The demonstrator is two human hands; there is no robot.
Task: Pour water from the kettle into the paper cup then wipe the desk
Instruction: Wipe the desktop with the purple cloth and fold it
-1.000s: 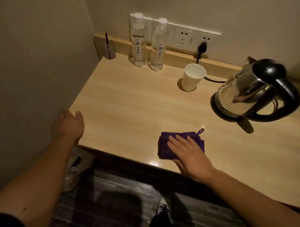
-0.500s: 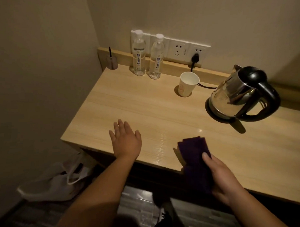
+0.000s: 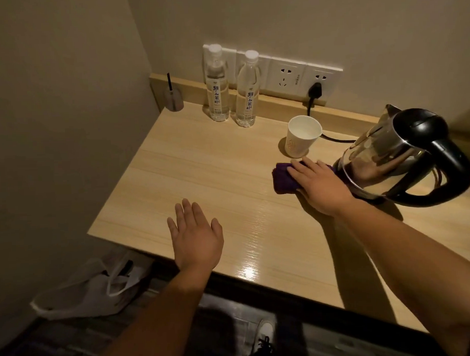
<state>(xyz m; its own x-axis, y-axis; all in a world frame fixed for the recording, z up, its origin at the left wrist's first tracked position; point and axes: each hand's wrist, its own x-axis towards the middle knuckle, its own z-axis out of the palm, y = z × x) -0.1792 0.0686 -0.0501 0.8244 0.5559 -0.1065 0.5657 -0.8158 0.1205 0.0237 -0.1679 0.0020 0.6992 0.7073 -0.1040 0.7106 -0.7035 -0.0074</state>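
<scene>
Desk (image 3: 202, 179): right hand (image 3: 319, 185) flat, pressing purple cloth (image 3: 282, 180).

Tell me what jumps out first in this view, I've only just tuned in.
The shiny steel kettle on the right of the desk catches the light first. Just left of it the right hand presses a purple cloth flat, close in front of the white paper cup. The left hand is spread open over the desk's front edge; two water bottles stand by the wall.
</scene>
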